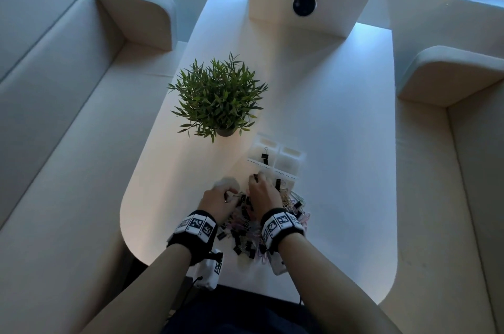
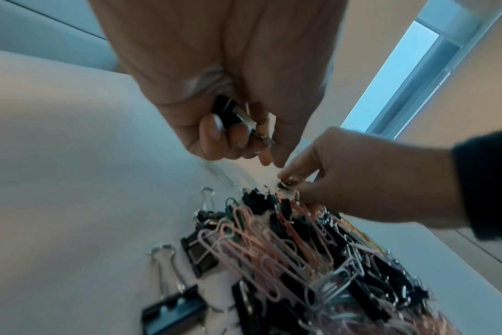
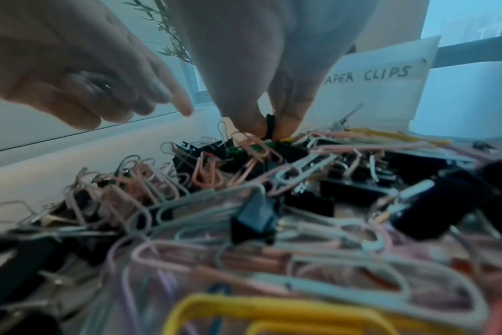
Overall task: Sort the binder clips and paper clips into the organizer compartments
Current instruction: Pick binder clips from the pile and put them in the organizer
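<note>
Clips (image 1: pixel 249 230) lie heaped just before the organizer (image 1: pixel 275 159), and your wrists hide much of the heap. Your left hand (image 2: pixel 215 95) curls round black binder clips (image 2: pixel 225 111), its forefinger straight. Your right hand (image 3: pixel 261 74) pinches one small black clip (image 3: pixel 270 128) at the heap's far edge, seemingly upright; blur hides its handles. One binder clip (image 1: pixel 264 156) lies in the organizer's left compartment, handles pointing away from you.

Organizer (image 1: pixel 275 155) label text too small in head view; first letter hidden behind right hand (image 3: pixel 261 68).
</note>
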`<state>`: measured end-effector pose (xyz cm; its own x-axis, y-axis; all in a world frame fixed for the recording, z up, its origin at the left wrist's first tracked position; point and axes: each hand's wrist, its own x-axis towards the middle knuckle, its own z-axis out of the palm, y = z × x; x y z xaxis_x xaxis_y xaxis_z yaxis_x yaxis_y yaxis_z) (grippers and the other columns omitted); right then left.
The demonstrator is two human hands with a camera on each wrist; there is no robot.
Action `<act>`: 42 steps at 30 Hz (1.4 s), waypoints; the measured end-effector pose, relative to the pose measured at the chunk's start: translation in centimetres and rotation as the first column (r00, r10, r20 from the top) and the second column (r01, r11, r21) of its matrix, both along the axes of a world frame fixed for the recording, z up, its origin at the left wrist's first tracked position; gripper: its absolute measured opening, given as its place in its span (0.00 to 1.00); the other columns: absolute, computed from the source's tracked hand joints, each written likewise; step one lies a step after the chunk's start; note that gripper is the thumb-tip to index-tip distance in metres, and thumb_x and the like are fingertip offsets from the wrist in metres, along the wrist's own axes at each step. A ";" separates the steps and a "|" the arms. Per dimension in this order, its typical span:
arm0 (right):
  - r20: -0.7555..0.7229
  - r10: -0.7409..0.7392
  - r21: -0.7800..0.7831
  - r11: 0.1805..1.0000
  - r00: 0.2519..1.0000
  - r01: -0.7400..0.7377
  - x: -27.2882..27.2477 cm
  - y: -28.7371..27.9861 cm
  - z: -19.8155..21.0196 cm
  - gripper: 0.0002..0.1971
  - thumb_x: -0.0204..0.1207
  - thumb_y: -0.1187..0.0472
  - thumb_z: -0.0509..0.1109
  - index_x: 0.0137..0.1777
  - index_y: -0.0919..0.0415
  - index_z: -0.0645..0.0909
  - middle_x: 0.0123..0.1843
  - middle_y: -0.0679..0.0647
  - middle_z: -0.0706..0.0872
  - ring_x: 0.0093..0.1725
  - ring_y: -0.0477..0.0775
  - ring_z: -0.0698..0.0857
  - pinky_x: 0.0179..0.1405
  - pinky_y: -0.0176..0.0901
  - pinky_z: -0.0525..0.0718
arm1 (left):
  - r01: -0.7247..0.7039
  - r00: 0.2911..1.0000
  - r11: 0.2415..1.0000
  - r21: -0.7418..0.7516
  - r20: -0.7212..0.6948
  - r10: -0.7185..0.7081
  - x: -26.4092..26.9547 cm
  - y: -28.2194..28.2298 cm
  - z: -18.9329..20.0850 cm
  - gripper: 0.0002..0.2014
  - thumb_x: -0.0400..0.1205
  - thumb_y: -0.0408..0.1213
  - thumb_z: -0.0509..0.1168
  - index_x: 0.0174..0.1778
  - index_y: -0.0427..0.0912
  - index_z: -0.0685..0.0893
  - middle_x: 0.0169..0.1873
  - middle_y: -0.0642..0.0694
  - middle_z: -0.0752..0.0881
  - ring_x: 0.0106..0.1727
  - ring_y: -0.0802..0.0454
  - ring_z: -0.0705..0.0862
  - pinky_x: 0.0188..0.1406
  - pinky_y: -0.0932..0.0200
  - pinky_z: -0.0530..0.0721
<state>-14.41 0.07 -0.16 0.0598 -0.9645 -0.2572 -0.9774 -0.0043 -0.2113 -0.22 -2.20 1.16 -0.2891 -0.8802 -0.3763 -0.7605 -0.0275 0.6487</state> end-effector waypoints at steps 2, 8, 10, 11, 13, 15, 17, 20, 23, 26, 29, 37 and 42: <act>-0.008 0.021 0.016 1.000 1.000 -0.021 -0.2 0.2 0.0 0.13 0.77 0.69 0.63 0.61 0.70 0.74 0.59 0.65 0.79 0.58 0.62 0.77 0.61 0.50 0.78 | 0.000 1.000 1.000 0.022 -0.003 0.000 0.3 -0.2 0.3 0.08 0.75 0.39 0.67 0.49 0.49 0.85 0.36 0.48 0.83 0.40 0.49 0.83 0.41 0.64 0.75; 0.045 0.036 0.113 0.993 0.998 -0.041 -1.3 0.3 0.5 0.07 0.79 0.64 0.65 0.50 0.65 0.83 0.47 0.57 0.85 0.48 0.56 0.83 0.51 0.44 0.83 | -0.065 0.996 0.995 0.075 -0.051 0.069 -0.2 -2.0 2.1 0.08 0.76 0.37 0.68 0.49 0.45 0.87 0.41 0.49 0.83 0.44 0.51 0.81 0.47 0.62 0.77; 0.167 -0.037 0.140 0.990 0.985 0.013 -1.6 0.2 0.3 0.12 0.82 0.61 0.59 0.57 0.65 0.81 0.49 0.57 0.83 0.52 0.59 0.82 0.49 0.42 0.80 | -0.090 0.992 0.988 0.124 -0.075 0.099 -1.0 -3.2 2.6 0.07 0.75 0.37 0.68 0.47 0.45 0.87 0.44 0.46 0.85 0.47 0.47 0.83 0.52 0.57 0.81; 0.178 -0.052 0.138 0.990 0.983 0.028 -1.9 0.1 0.0 0.13 0.82 0.60 0.58 0.59 0.64 0.80 0.47 0.55 0.82 0.52 0.58 0.83 0.46 0.39 0.78 | -0.110 0.987 0.982 0.155 -0.102 0.127 -1.6 -4.0 2.8 0.05 0.75 0.37 0.68 0.45 0.46 0.87 0.44 0.45 0.86 0.48 0.44 0.84 0.54 0.53 0.83; 0.189 -0.047 0.121 0.992 0.981 0.024 -2.1 0.2 -0.3 0.14 0.80 0.59 0.60 0.58 0.65 0.81 0.42 0.49 0.82 0.45 0.52 0.83 0.42 0.35 0.81 | -0.142 0.969 0.965 0.220 -0.167 0.180 -2.9 -5.3 3.3 0.03 0.74 0.38 0.68 0.39 0.51 0.85 0.39 0.44 0.87 0.44 0.42 0.86 0.54 0.46 0.86; 0.299 -0.182 0.129 0.980 0.937 0.149 -2.2 0.4 -0.3 0.07 0.74 0.63 0.70 0.48 0.65 0.85 0.39 0.52 0.86 0.41 0.54 0.85 0.43 0.46 0.88 | -0.138 0.962 0.960 0.242 -0.200 0.188 -4.4 -6.7 3.6 0.06 0.73 0.33 0.65 0.38 0.50 0.84 0.39 0.41 0.88 0.37 0.44 0.86 0.51 0.44 0.88; 0.338 -0.188 -0.033 0.977 0.922 0.211 -2.6 0.8 0.1 0.02 0.69 0.69 0.74 0.38 0.63 0.87 0.36 0.55 0.88 0.34 0.54 0.86 0.35 0.46 0.88 | -0.097 0.968 0.971 0.218 -0.206 0.144 -5.8 -8.0 3.9 0.10 0.74 0.29 0.61 0.43 0.48 0.83 0.46 0.38 0.88 0.36 0.44 0.86 0.51 0.45 0.88; 0.504 -0.277 -0.243 0.864 0.818 0.442 -3.8 0.6 1.6 0.08 0.70 0.74 0.70 0.41 0.64 0.89 0.38 0.57 0.90 0.34 0.53 0.87 0.38 0.41 0.87 | 0.009 0.993 0.988 0.152 -0.116 0.009 -7.5 -9.3 4.0 0.11 0.75 0.31 0.61 0.47 0.50 0.83 0.50 0.41 0.88 0.46 0.43 0.86 0.52 0.51 0.86; 0.538 -0.343 -0.310 0.769 0.770 0.559 -5.2 -0.9 3.1 0.07 0.69 0.72 0.72 0.41 0.63 0.90 0.38 0.57 0.91 0.35 0.53 0.87 0.41 0.38 0.83 | 0.104 0.993 0.985 0.134 -0.074 -0.095 -8.3 -9.8 4.0 0.12 0.78 0.34 0.61 0.53 0.48 0.84 0.54 0.43 0.87 0.50 0.45 0.85 0.51 0.55 0.85; 0.534 -0.350 -0.301 0.772 0.770 0.560 -5.6 -3.4 3.7 0.07 0.68 0.72 0.71 0.41 0.64 0.90 0.38 0.59 0.91 0.36 0.55 0.87 0.42 0.37 0.83 | 0.098 0.988 0.989 0.107 -0.130 -0.084 -8.3 -9.9 3.8 0.14 0.80 0.34 0.59 0.59 0.46 0.83 0.59 0.43 0.85 0.58 0.46 0.83 0.60 0.55 0.80; 0.512 -0.346 -0.233 0.825 0.786 0.515 -5.1 -5.0 3.9 0.10 0.69 0.72 0.68 0.47 0.65 0.89 0.43 0.61 0.91 0.41 0.57 0.88 0.48 0.47 0.87 | -0.036 0.971 0.997 0.075 -0.232 0.052 -7.2 -9.5 3.7 0.15 0.81 0.32 0.57 0.60 0.46 0.83 0.60 0.43 0.85 0.62 0.46 0.82 0.67 0.51 0.77; 0.478 -0.314 -0.370 0.775 0.821 0.512 -7.2 -3.9 3.3 0.19 0.71 0.76 0.69 0.61 0.65 0.82 0.48 0.62 0.90 0.45 0.59 0.87 0.50 0.49 0.87 | 0.005 0.994 0.970 -0.245 -0.100 -0.031 -4.2 -5.7 2.1 0.15 0.75 0.28 0.64 0.58 0.40 0.81 0.60 0.39 0.78 0.59 0.42 0.78 0.64 0.53 0.76; 0.390 -0.398 -0.282 0.807 0.831 0.519 -10.0 -2.6 2.8 0.10 0.70 0.74 0.72 0.47 0.63 0.89 0.42 0.60 0.91 0.40 0.59 0.87 0.45 0.47 0.87 | 0.115 0.993 0.958 -0.263 0.000 -0.119 -5.0 -5.5 1.2 0.15 0.75 0.33 0.64 0.58 0.40 0.81 0.60 0.39 0.77 0.62 0.42 0.75 0.66 0.52 0.74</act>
